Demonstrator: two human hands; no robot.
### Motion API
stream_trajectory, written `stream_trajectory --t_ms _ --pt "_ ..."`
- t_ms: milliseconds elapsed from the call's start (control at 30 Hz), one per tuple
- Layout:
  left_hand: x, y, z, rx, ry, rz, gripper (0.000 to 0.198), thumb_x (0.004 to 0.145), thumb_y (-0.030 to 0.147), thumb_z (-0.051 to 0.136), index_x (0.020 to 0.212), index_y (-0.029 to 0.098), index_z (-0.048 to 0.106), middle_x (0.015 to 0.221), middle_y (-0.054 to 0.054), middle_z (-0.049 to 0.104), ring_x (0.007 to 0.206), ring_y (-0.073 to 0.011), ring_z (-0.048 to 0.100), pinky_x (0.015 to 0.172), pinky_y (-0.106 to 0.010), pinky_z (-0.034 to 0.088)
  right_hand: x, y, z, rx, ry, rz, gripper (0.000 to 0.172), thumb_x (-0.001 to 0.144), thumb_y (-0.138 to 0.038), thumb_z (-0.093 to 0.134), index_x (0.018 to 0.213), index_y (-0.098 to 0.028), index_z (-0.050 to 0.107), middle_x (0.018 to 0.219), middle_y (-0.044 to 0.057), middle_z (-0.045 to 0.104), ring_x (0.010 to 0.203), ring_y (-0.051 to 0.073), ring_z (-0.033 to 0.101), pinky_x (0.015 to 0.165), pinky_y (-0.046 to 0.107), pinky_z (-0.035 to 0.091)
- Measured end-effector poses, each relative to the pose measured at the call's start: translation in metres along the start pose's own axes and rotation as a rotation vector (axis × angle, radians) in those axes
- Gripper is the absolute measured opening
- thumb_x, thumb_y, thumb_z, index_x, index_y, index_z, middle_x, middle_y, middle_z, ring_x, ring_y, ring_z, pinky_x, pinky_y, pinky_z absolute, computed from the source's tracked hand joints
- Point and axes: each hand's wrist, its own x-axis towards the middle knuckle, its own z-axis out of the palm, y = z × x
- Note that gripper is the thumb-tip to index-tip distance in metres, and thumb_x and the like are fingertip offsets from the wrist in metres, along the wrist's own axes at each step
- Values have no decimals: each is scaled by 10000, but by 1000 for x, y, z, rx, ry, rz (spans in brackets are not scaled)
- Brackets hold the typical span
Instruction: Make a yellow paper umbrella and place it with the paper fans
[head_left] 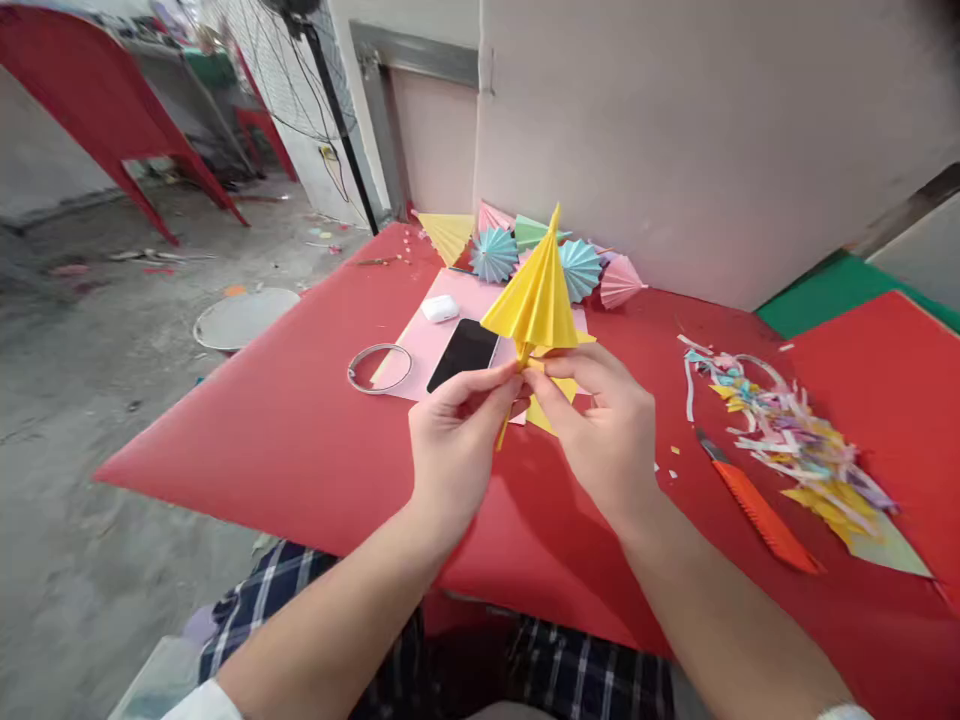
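Between my hands a yellow pleated paper umbrella [534,300] stands almost upright, its pointed tip up and its folds partly spread. My left hand [461,430] pinches the thin yellow stick just under the canopy. From the other side, my right hand [604,425] pinches at the same spot, its fingertips almost touching the left ones. The stick's lower end pokes out below the left fingers. Yellow paper [551,405] lies on the table behind the hands, partly covered by them.
On the red table [300,420] lie a phone [463,352], a white earbud case [439,308], a metal ring [380,368] and pink paper [405,345]. Several paper umbrellas [495,253] line the wall. An orange cutter knife [765,510], blade out, lies near paper scraps [795,430] at right.
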Motion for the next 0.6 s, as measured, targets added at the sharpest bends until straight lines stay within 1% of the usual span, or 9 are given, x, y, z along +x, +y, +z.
stream_trajectory --t_ms 100,200,300,367,467,600 --pt "0 2 0 37 -12 26 111 752 168 664 832 231 707 806 16 705 710 -126 669 695 -250 583 0 -1 -2 2 -3 3 50 776 -180 596 755 -211 630 796 1 646 770 134 617 661 252 514" --pt "1 4 -1 101 -16 67 115 757 161 654 834 227 708 817 15 703 715 -123 669 708 -242 579 1 -2 -3 39 -36 7 48 782 -188 594 767 -207 634 806 8 645 790 133 618 673 250 514" --pt "1 7 -1 166 4 101 122 754 156 652 832 230 710 848 15 703 746 -122 669 723 -227 570 0 -3 -3 83 -69 25 56 788 -193 588 781 -201 643 831 16 641 807 131 616 686 248 517" --pt "1 8 -1 192 20 108 126 747 154 658 832 233 710 860 15 702 760 -121 668 727 -221 565 0 -4 -2 111 -67 52 57 785 -199 591 785 -203 648 847 16 641 815 133 617 702 256 520" --pt "0 9 0 169 9 80 131 745 163 663 850 229 707 866 9 700 759 -123 664 722 -229 566 -1 -3 0 153 -39 99 51 774 -197 599 775 -209 649 852 11 648 824 137 619 704 259 523" --pt "0 8 1 68 -32 -4 113 749 197 669 854 224 700 863 3 695 769 -125 656 726 -244 563 0 0 1 183 -28 134 62 774 -181 591 777 -208 646 849 12 657 827 142 620 720 269 519"
